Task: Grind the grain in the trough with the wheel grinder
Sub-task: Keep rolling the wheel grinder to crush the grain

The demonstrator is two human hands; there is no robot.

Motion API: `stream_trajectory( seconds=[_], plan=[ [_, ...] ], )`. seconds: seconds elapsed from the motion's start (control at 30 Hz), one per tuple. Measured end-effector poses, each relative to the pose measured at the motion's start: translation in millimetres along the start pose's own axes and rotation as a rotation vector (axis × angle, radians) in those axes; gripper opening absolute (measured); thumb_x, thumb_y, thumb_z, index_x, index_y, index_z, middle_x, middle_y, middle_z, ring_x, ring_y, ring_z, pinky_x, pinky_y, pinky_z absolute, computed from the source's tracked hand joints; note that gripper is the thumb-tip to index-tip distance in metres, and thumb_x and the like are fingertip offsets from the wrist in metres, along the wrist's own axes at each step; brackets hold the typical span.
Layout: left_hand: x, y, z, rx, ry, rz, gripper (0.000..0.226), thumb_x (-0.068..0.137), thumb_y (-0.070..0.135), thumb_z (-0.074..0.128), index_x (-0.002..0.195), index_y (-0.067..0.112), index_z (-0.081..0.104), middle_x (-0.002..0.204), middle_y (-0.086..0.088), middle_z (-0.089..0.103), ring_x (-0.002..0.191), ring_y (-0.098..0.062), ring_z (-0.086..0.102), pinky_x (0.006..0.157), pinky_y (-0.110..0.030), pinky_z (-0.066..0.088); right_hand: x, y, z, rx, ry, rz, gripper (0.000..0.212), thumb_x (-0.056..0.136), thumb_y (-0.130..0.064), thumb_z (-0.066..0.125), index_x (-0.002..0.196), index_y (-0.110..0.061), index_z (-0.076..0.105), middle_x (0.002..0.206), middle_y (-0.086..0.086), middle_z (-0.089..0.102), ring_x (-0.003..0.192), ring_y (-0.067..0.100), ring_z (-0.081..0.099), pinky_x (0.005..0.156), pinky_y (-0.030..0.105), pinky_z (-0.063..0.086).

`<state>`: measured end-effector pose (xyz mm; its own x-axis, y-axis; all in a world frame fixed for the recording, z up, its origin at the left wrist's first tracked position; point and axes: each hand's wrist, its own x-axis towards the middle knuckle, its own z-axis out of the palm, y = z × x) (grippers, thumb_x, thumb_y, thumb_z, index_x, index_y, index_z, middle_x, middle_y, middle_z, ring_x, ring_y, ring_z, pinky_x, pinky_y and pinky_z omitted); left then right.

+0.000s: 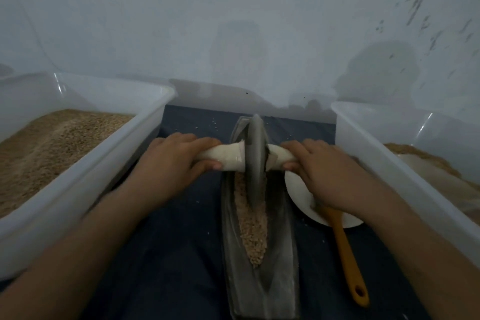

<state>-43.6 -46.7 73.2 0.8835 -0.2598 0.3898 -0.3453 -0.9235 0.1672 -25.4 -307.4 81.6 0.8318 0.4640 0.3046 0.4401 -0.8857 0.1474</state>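
A long grey boat-shaped trough (281,262) lies lengthwise on the dark cloth, with tan grain (253,226) along its groove. The grey wheel grinder (255,153) stands upright in the trough's far half, its rim in the grain. A white axle handle sticks out on both sides of the wheel. My left hand (172,161) grips the left handle end, fingers curled over it and thumb beneath. My right hand (319,166) grips the right end the same way.
A clear plastic bin (85,176) of brown grain stands at the left. Another clear bin (405,163) with some grain stands at the right. A white plate (298,195) and an orange-handled tool (348,254) lie right of the trough. A pale wall rises close behind.
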Motion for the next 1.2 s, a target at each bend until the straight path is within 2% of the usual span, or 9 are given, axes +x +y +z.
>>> stream_trajectory(
  seconds=[0.17, 0.33, 0.43, 0.53, 0.63, 0.8, 0.9, 1.1, 1.2],
  plan=[
    [3.5, -2.4, 7.8, 0.018, 0.068, 0.038, 0.05, 0.085, 0.051, 0.05, 0.13, 0.03, 0.051, 0.111, 0.001, 0.06, 0.104, -0.019, 0.052, 0.086, -0.033, 0.037, 1.4, -0.2, 10.9, -0.093, 0.067, 0.011, 0.045, 0.099, -0.043, 0.024, 0.141, -0.028, 0.027, 0.116, -0.002, 0.045, 0.102, 0.015, 0.04, 0.08, 0.026, 0.021],
    [-5.7, -3.9, -25.9, -0.268, -0.301, 0.086, 0.053, 0.067, 0.071, 0.044, 0.114, 0.05, 0.054, 0.104, 0.024, 0.062, 0.094, 0.007, 0.054, 0.083, -0.021, 0.043, -22.3, -6.1, -23.5, 0.141, -0.205, -0.07, 0.041, 0.094, -0.053, 0.025, 0.131, -0.036, 0.03, 0.112, -0.009, 0.048, 0.094, 0.007, 0.043, 0.079, 0.025, 0.032],
    [-11.1, -2.2, -42.1, -0.367, -0.446, 0.144, 0.044, 0.068, 0.071, 0.047, 0.108, 0.053, 0.055, 0.099, 0.026, 0.064, 0.089, 0.006, 0.059, 0.08, -0.023, 0.047, -39.6, -8.8, -48.5, 0.301, -0.44, -0.082, 0.049, 0.08, -0.065, 0.018, 0.123, -0.045, 0.031, 0.101, -0.015, 0.051, 0.089, -0.001, 0.048, 0.079, 0.022, 0.038],
    [-12.6, -0.3, -45.7, -0.405, -0.502, 0.136, 0.043, 0.068, 0.071, 0.048, 0.107, 0.054, 0.056, 0.098, 0.025, 0.065, 0.09, 0.005, 0.059, 0.081, -0.024, 0.047, -43.0, -9.6, -50.4, 0.283, -0.431, -0.1, 0.047, 0.081, -0.066, 0.016, 0.12, -0.045, 0.032, 0.099, -0.014, 0.052, 0.089, 0.0, 0.05, 0.083, 0.025, 0.04],
    [-7.7, -1.9, -35.0, -0.348, -0.402, 0.048, 0.05, 0.063, 0.073, 0.043, 0.108, 0.053, 0.055, 0.1, 0.023, 0.064, 0.09, 0.007, 0.057, 0.083, -0.023, 0.045, -28.8, -8.1, -33.7, 0.252, -0.258, -0.064, 0.028, 0.095, -0.049, 0.026, 0.117, -0.037, 0.038, 0.096, -0.01, 0.051, 0.086, 0.005, 0.049, 0.076, 0.028, 0.039],
    [-0.1, 3.4, 2.2, 0.034, 0.101, 0.049, 0.044, 0.085, 0.046, 0.055, 0.127, 0.032, 0.055, 0.107, 0.002, 0.062, 0.101, -0.021, 0.054, 0.086, -0.035, 0.036, -2.4, 2.4, 2.2, 0.058, 0.006, 0.008, 0.038, 0.098, -0.043, 0.025, 0.133, -0.031, 0.034, 0.106, -0.004, 0.051, 0.095, 0.014, 0.047, 0.076, 0.028, 0.03],
    [0.1, 2.9, 7.4, 0.036, 0.158, 0.075, 0.044, 0.083, 0.044, 0.06, 0.125, 0.029, 0.057, 0.102, 0.0, 0.064, 0.098, -0.024, 0.056, 0.083, -0.036, 0.036, -2.3, 2.0, 11.9, -0.008, 0.07, 0.019, 0.041, 0.1, -0.04, 0.026, 0.139, -0.03, 0.027, 0.114, -0.003, 0.048, 0.101, 0.014, 0.043, 0.084, 0.027, 0.027],
    [-5.6, -0.4, -25.3, -0.194, -0.208, 0.138, 0.052, 0.066, 0.071, 0.042, 0.114, 0.053, 0.053, 0.097, 0.026, 0.061, 0.091, 0.006, 0.054, 0.075, -0.011, 0.038, -26.4, -4.9, -21.3, 0.19, -0.208, -0.06, 0.04, 0.095, -0.05, 0.027, 0.132, -0.034, 0.031, 0.112, -0.006, 0.051, 0.099, 0.01, 0.047, 0.086, 0.028, 0.037],
    [-12.0, -0.2, -41.1, -0.327, -0.384, 0.17, 0.045, 0.066, 0.073, 0.047, 0.107, 0.058, 0.053, 0.095, 0.033, 0.062, 0.087, 0.01, 0.057, 0.071, -0.012, 0.043, -41.6, -7.1, -44.2, 0.304, -0.431, -0.06, 0.036, 0.093, -0.054, 0.026, 0.126, -0.041, 0.03, 0.108, -0.01, 0.051, 0.099, 0.005, 0.048, 0.087, 0.026, 0.038]
  ],
)
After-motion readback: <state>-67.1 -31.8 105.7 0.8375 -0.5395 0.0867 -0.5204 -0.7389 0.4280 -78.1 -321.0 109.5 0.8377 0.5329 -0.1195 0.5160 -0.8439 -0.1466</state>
